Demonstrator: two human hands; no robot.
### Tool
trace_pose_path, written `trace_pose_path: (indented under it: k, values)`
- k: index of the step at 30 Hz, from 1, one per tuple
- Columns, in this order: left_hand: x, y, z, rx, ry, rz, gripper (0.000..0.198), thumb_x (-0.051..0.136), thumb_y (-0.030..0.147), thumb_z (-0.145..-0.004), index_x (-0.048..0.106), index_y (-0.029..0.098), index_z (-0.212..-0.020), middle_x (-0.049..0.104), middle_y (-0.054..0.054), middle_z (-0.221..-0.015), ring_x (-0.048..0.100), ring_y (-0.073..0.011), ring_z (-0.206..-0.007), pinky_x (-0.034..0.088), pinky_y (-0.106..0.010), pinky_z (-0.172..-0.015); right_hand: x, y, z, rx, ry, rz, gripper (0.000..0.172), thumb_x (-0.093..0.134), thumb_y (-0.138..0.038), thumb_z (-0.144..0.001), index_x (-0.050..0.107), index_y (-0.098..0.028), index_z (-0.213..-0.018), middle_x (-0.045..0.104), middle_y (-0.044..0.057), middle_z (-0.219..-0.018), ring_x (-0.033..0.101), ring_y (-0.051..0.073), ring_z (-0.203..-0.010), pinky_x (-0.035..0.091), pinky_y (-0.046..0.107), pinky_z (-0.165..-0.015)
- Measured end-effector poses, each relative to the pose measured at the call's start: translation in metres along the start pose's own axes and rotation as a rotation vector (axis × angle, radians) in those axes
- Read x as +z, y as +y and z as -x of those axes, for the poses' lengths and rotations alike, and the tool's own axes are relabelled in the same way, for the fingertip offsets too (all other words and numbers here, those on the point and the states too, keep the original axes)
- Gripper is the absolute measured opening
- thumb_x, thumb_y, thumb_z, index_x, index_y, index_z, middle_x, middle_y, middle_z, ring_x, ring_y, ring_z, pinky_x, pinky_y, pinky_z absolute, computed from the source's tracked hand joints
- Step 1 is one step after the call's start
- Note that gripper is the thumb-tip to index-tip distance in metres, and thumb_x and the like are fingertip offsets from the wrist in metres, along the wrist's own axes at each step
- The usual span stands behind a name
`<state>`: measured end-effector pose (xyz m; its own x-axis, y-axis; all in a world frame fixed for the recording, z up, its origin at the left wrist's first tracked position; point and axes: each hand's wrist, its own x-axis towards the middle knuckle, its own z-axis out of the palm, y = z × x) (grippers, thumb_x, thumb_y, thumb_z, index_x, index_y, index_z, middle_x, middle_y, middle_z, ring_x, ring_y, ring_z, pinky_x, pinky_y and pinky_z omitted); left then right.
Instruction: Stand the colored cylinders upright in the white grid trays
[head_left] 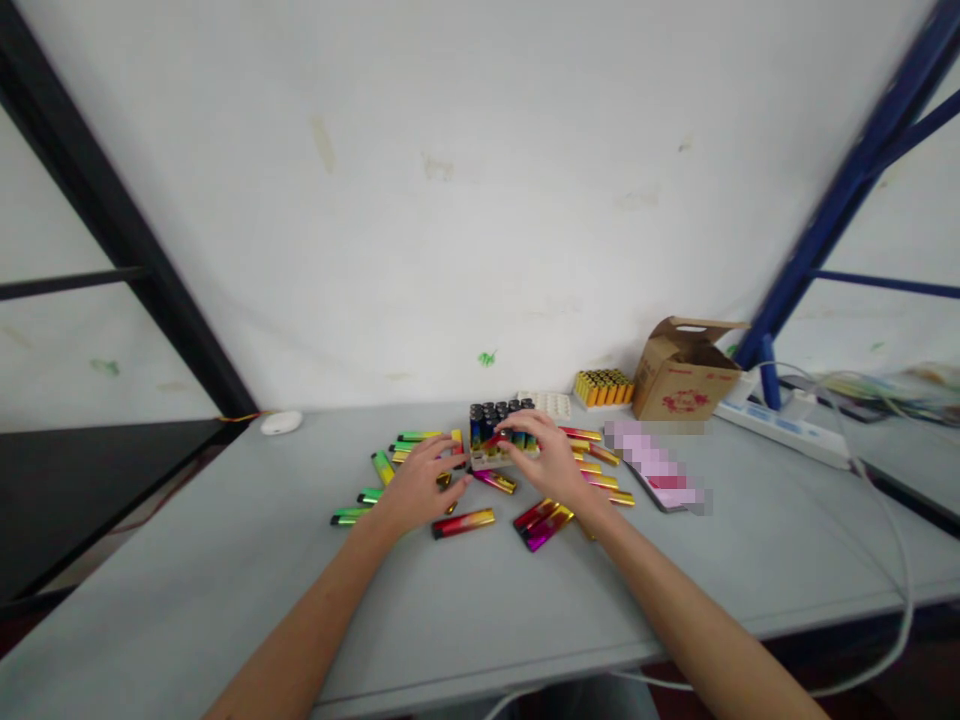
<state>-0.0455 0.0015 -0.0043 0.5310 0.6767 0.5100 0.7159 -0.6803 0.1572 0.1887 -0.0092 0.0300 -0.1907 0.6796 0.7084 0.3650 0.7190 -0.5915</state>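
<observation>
1. A slim, shiny red stick (493,440) is pinched in the fingertips of the right hand (555,460), just at the front of upright, dark blue-black cylinders (476,428); the fingers hide much of it.
2. Those cylinders stand in rows in a pale, low, rectangular tray (489,463) near the middle of the desk (450,630).
3. The left hand (412,490) is spread, thumb apart from the curved fingers, over loose sticks left of the tray; whether it touches any, I cannot tell.
4. Shiny green sticks with dark ends (384,467) lie around its outer side.
5. In front of the tray lie a purple-and-gold stick (499,482) and a red-to-yellow stick (463,524). More gold-and-red sticks (601,481) lie beyond the right hand.
6. Behind, near the white wall (480,200), are a white tray with round holes (553,404), a block of upright yellow cylinders (604,388) and an open brown cardboard box (682,380).
7. Farther right lies a long white power strip (787,425); a rounded white object (281,423) sits at the far left.
</observation>
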Motion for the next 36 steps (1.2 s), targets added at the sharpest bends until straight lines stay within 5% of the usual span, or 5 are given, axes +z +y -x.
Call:
trace_pose_path:
  k: [5,15,28,33,36]
  values:
    - [-0.002,0.003,0.0,-0.007,-0.015,-0.012,0.031,0.058,0.035,-0.085,0.072,0.018,-0.108,0.064,-0.015,-0.12,0.054,-0.0308,-0.117,0.042,-0.051,-0.103,0.02,0.001,-0.007,-0.089,-0.045,0.214,0.018,0.063,-0.022,-0.082,0.066,-0.024,-0.1,0.066,0.01,-0.107,0.056,0.025,-0.113,0.043,0.043,-0.097]
    - [-0.005,0.002,-0.001,-0.01,0.015,-0.01,0.029,0.057,0.035,-0.086,0.072,0.019,-0.105,0.064,-0.012,-0.117,0.054,-0.0287,-0.115,0.043,-0.048,-0.103,0.021,0.011,-0.011,-0.252,-0.09,0.341,0.021,0.06,-0.025,-0.086,0.068,-0.024,-0.106,0.063,0.01,-0.117,0.049,0.027,-0.121,0.039,0.048,-0.102]
    - [-0.006,0.001,-0.001,-0.001,0.039,-0.013,0.028,0.056,0.034,-0.087,0.07,0.016,-0.103,0.065,-0.012,-0.114,0.055,-0.0267,-0.113,0.044,-0.045,-0.102,0.02,0.008,-0.007,-0.214,-0.167,0.619,0.046,0.049,-0.02,-0.089,0.052,-0.021,-0.135,0.04,0.015,-0.145,0.031,0.031,-0.137,0.034,0.051,-0.108]
    - [-0.009,-0.005,0.0,-0.059,0.036,-0.026,0.033,0.053,0.036,-0.088,0.07,0.015,-0.107,0.065,-0.013,-0.115,0.057,-0.0274,-0.111,0.045,-0.046,-0.1,0.001,0.008,0.001,-0.232,-0.03,0.498,0.03,0.048,-0.018,-0.089,0.064,-0.017,-0.114,0.064,0.013,-0.115,0.056,0.024,-0.109,0.045,0.041,-0.095]
    - [-0.011,-0.008,0.001,-0.089,0.015,-0.017,0.034,0.053,0.037,-0.087,0.07,0.017,-0.11,0.065,-0.013,-0.119,0.056,-0.028,-0.113,0.044,-0.047,-0.101,-0.01,0.006,0.009,-0.212,-0.214,0.437,0.022,0.05,-0.02,-0.089,0.071,-0.019,-0.095,0.07,0.007,-0.085,0.063,0.019,-0.079,0.049,0.031,-0.076]
